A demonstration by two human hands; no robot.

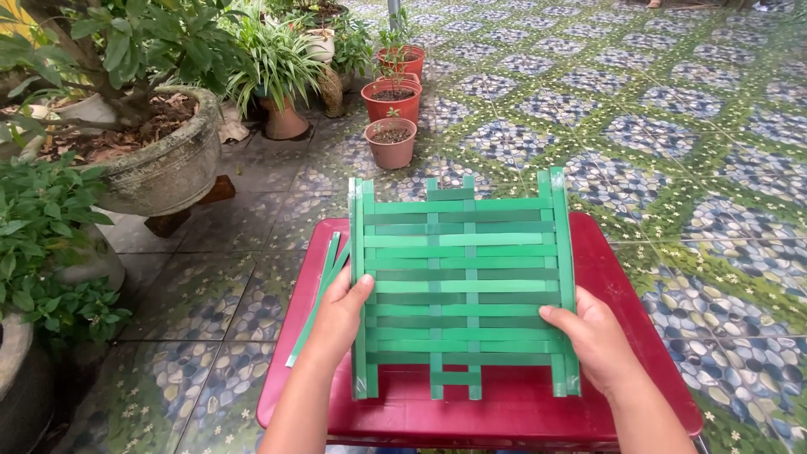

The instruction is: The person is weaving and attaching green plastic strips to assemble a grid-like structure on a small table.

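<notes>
A flat mat woven from green plastic strips lies on a dark red plastic stool top. My left hand grips the mat's left edge, thumb on top. At the right edge, my right hand holds the mat with its thumb pressed on the weave. A few loose green strips lie on the stool just left of the mat, partly under my left hand.
Patterned blue and green floor tiles spread all around. Three terracotta pots stand beyond the stool. A big stone planter and leafy plants fill the left side.
</notes>
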